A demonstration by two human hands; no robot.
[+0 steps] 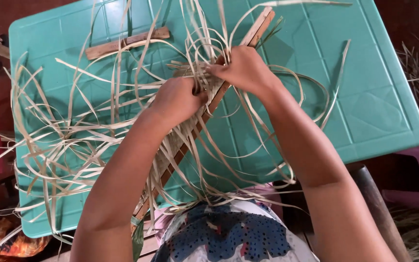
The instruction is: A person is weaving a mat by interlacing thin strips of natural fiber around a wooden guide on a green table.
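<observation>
Your left hand [178,99] is closed around the woven strip [180,140], near the middle of the frame, and its fingers are curled into the weave, so it holds the work tight. Your right hand [246,68] sits just above it, a little to the right, and pinches narrow on the loose pale strands [73,145] at the working edge. The woven strip lies along a long wooden slat [260,24], which runs from the upper middle of the frame down to the lower left, over the turquoise bench [374,106].

To do this step well, I think you should keep the left hand firm on the finished part, so the weave does not open. Guide only one strand at a time with the right hand and pull it flat, not twisted, close against the row before it. Keep the slat steady on the bench.

A second short wooden piece [127,42] lies apart in the upper left. Many strands spread to the left and cross each other, so it is hard to tell which one you hold. Your fingertips are hidden in the weave. The lower end of the slat is covered by your left arm and your patterned clothing [229,235].
</observation>
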